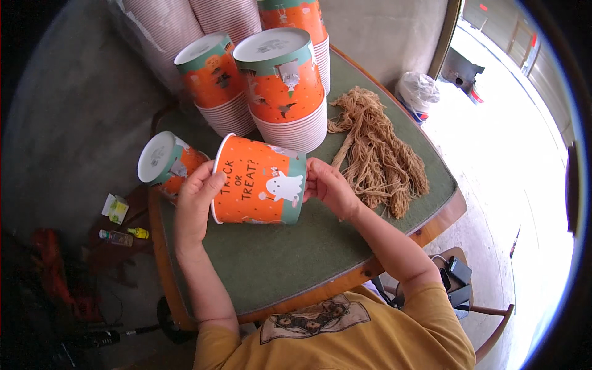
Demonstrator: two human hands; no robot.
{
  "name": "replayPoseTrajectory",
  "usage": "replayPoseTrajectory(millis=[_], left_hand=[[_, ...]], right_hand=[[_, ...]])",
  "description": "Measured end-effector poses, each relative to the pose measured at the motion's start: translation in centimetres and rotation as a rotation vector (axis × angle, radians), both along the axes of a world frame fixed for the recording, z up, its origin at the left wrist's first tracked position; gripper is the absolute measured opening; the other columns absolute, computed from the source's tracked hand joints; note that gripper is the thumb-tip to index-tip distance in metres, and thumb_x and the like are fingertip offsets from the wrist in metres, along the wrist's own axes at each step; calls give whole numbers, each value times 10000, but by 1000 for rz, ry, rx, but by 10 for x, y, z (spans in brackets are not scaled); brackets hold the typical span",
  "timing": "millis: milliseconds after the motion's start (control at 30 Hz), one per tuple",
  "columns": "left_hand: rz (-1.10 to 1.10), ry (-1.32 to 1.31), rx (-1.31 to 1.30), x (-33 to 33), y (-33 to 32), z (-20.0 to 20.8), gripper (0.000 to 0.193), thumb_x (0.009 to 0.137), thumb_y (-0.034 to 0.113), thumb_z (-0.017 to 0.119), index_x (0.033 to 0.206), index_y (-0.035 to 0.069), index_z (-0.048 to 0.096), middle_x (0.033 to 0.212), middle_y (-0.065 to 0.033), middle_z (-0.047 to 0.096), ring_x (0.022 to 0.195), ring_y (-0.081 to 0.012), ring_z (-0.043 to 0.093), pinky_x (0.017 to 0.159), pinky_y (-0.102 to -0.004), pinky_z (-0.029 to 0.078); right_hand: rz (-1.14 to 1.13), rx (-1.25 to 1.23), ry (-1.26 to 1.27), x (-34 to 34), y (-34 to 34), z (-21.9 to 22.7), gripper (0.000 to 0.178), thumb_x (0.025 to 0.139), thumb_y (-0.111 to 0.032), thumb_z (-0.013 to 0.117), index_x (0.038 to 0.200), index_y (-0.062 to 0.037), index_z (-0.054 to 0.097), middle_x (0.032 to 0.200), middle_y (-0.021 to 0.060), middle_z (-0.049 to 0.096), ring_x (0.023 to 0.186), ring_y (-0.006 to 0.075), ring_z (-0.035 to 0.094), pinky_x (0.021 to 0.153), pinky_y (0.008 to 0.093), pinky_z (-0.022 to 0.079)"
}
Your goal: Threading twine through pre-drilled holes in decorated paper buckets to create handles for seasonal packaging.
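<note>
An orange paper bucket (253,185) with a green band and a white ghost lies tilted on its side above the table, its white rim toward the left. My left hand (198,200) grips it at that rim, thumb on the printed outside. At the green base end, my right hand (330,185) has its fingers curled and pressed together against the bucket; what they pinch, if anything, is hidden. To the right of this hand lies a thick bundle of tan string (382,154). Another orange bucket (161,161) stands upside down behind my left hand.
Tall nested stacks of upturned buckets (287,86) stand at the back of the green-topped table (283,271). White stacks in clear plastic (160,31) rise behind them. Small bottles (116,238) lie left of the table. A stool with black devices (457,271) is at lower right.
</note>
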State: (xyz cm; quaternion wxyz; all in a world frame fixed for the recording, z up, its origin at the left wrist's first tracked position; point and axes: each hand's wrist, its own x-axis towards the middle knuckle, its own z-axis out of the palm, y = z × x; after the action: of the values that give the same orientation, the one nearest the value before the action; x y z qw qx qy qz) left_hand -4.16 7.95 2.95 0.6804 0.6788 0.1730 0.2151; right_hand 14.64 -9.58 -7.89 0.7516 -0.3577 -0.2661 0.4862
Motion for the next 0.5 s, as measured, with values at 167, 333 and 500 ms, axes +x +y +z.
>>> replayPoseTrajectory(millis=[167,333,500], left_hand=[[203,-42,-165,7,3,-10,339,950,256,602,1145,-22,593,1070,-43,630,980,-100,591,882,-256,465],[147,-101,-243,4,8,-13,401,953,280,598,1199,-36,570,1115,-65,626,1013,-111,591,909,-268,461],[70,-4,-173,-2,-2,-2,399,964,263,577,1226,-38,553,1146,-67,622,1036,-107,583,934,-265,445]], right_hand=[[-39,113,-343,-18,0,-5,221,904,-193,678,1004,-64,530,867,-21,587,804,67,567,746,250,491],[1,5,-311,-23,-4,6,167,943,-182,620,870,-50,550,787,-17,604,710,72,594,656,228,503],[-41,39,23,-15,-4,1,212,971,-263,563,865,-79,548,732,30,623,628,127,622,601,253,518]])
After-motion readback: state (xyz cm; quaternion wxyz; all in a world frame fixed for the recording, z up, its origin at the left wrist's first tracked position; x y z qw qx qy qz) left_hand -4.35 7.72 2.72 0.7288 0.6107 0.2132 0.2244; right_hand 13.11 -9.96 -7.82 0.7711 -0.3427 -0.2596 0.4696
